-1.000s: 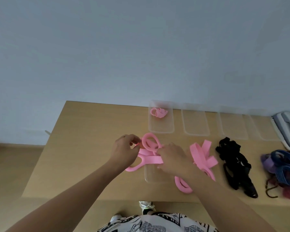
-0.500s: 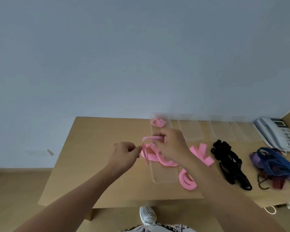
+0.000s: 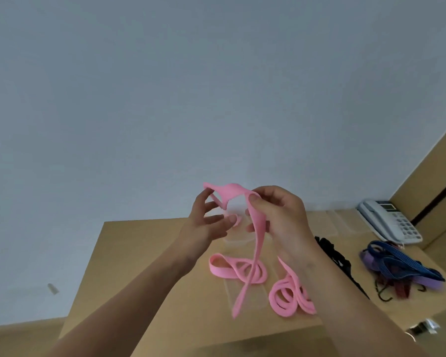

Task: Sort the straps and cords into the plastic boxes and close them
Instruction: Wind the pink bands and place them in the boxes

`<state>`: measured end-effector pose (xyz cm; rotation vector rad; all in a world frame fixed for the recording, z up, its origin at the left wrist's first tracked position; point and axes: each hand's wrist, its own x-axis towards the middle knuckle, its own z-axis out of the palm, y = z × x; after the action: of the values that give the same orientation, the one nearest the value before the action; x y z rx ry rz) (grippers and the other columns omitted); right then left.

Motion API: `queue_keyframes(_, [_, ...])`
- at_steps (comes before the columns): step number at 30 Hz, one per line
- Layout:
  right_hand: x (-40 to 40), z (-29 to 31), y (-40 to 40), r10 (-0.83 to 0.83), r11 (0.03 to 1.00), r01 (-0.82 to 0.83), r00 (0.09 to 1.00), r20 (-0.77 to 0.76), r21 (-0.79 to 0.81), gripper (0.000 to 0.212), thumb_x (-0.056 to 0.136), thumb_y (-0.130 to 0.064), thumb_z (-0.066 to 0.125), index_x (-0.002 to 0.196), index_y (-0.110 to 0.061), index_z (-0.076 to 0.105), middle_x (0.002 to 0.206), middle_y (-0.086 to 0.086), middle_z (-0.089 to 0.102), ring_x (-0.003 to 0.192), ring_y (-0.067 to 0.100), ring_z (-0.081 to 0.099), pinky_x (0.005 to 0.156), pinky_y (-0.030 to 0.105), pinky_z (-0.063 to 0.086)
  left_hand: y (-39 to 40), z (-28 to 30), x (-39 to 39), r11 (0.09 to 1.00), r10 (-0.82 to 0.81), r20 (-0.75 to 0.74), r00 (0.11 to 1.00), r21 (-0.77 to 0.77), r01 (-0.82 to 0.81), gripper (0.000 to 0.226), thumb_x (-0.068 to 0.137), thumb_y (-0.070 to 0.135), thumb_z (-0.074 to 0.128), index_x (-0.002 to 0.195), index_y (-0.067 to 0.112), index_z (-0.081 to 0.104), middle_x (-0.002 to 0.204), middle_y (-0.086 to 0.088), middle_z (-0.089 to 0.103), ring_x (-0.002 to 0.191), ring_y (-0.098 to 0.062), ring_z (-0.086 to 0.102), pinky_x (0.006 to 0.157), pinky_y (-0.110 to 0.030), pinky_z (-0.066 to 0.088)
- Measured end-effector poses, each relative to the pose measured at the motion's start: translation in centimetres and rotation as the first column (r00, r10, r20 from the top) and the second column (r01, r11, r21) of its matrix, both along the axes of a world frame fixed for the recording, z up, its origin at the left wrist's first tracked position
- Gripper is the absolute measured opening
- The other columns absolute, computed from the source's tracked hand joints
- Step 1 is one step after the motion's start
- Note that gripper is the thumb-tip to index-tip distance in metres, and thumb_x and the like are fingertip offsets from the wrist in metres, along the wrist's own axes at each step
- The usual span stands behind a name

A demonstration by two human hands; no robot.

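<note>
My right hand (image 3: 278, 220) pinches a long pink strap (image 3: 258, 238) between thumb and forefinger, raised above the wooden table (image 3: 139, 266). The strap's upper end arches left to my left hand (image 3: 204, 225), whose fingers are spread and only touch it. Its lower end hangs down over a clear plastic box (image 3: 262, 296) lying on the table. More pink loops (image 3: 224, 269) lie left of that box, and a pink coil (image 3: 285, 298) lies to its right. Black straps (image 3: 332, 256) and a blue and purple cord pile (image 3: 397, 264) lie farther right.
Several clear plastic boxes (image 3: 330, 220) stand in a row along the table's back edge by the wall, partly hidden by my hands. A white telephone (image 3: 389, 220) sits at the back right corner. A brown panel rises at the far right.
Both hands have risen from the table, lifting the pink strap so it hangs down. My left hand's fingers have spread. The camera has tilted upward.
</note>
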<state>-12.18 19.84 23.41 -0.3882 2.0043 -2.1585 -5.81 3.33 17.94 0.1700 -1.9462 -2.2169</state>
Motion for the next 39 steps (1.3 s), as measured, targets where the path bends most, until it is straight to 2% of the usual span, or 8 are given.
queue_keyframes(5, [-0.6,-0.2,1.1,0.016,0.991,-0.011,0.999,-0.036,0.137,0.007,0.085,-0.008,0.069,0.086,-0.015,0.069,0.091,0.017,0.070,0.085,0.035,0.069,0.084,0.063,0.056,0.2,3.2,-1.6,0.990,0.081,-0.117,0.990,0.121,-0.067,0.055,0.081,0.021,0.077,0.130,0.041,0.061,0.128,0.002,0.062,0.107,-0.020,0.071,0.092,-0.043,0.059])
queue_keyframes(10, [-0.6,0.1,1.9,0.208,0.949,-0.191,0.977,-0.040,0.252,0.031,0.077,-0.017,0.076,0.099,-0.038,0.068,0.099,-0.001,0.073,0.089,0.016,0.071,0.084,0.039,0.058,1.1,7.2,-3.2,0.995,0.095,-0.210,0.973,0.053,-0.086,0.030,0.079,0.015,0.077,0.108,0.023,0.076,0.087,0.010,0.063,0.082,-0.019,0.071,0.081,-0.031,0.058])
queue_keyframes(14, [-1.2,1.1,2.3,0.103,0.964,-0.049,0.975,-0.198,0.261,0.054,0.075,-0.027,0.079,0.116,-0.052,0.055,0.105,-0.007,0.068,0.089,0.015,0.071,0.079,0.038,0.061,2.5,9.4,-4.0,0.991,0.104,-0.268,0.958,-0.058,-0.124,0.011,0.089,0.008,0.074,0.094,0.017,0.080,0.080,-0.001,0.070,0.070,-0.023,0.070,0.069,-0.029,0.058])
queue_keyframes(17, [-1.8,2.2,2.6,0.088,0.966,-0.002,0.943,-0.322,0.260,0.041,0.075,-0.039,0.075,0.112,-0.045,0.057,0.100,-0.015,0.067,0.086,0.010,0.067,0.076,0.036,0.060,3.8,10.7,-4.5,0.988,0.109,-0.278,0.954,-0.073,-0.134,0.017,0.093,0.007,0.068,0.099,0.019,0.080,0.084,-0.012,0.070,0.071,-0.026,0.071,0.067,-0.030,0.058])
queue_keyframes(21, [-3.1,3.4,3.4,0.126,0.983,-0.080,0.949,-0.291,0.165,0.015,0.082,-0.041,0.072,0.096,-0.037,0.068,0.093,-0.005,0.070,0.093,0.020,0.069,0.084,0.040,0.060,4.8,12.3,-5.4,0.979,0.153,-0.283,0.947,-0.088,-0.184,0.035,0.095,0.005,0.064,0.122,0.027,0.065,0.091,-0.007,0.077,0.068,-0.019,0.067,0.058,-0.026,0.051])
queue_keyframes(27, [-5.4,6.9,5.3,0.085,0.995,-0.098,0.944,-0.320,-0.026,0.023,0.095,-0.011,0.065,0.107,-0.027,0.076,0.086,0.003,0.074,0.079,0.016,0.071,0.066,0.030,0.060,5.5,13.4,-5.4,0.952,0.110,-0.279,0.954,-0.245,-0.182,0.011,0.095,0.012,0.066,0.102,0.016,0.073,0.095,-0.003,0.078,0.071,-0.020,0.068,0.059,-0.021,0.050])
queue_keyframes(31, [-6.3,8.5,6.2,0.120,0.987,-0.150,0.928,-0.351,-0.059,0.022,0.090,0.001,0.069,0.102,-0.015,0.078,0.086,0.008,0.075,0.068,0.025,0.072,0.060,0.035,0.060,6.6,13.4,-5.1,0.972,0.109,-0.219,0.970,-0.183,-0.151,0.012,0.098,0.022,0.066,0.105,0.016,0.074,0.100,-0.006,0.078,0.092,-0.024,0.074,0.080,-0.035,0.062])
queue_keyframes(39, [-7.7,8.8,7.7,0.060,0.995,-0.091,0.866,-0.497,-0.039,0.031,0.085,0.005,0.073,0.090,-0.025,0.080,0.079,0.001,0.074,0.072,0.023,0.073,0.064,0.035,0.062,8.4,13.3,-5.1,0.996,0.022,0.129,0.991,-0.088,-0.011,0.068,0.092,0.071,0.050,0.112,0.009,0.069,0.098,-0.020,0.076,0.088,-0.040,0.075,0.075,-0.043,0.061])
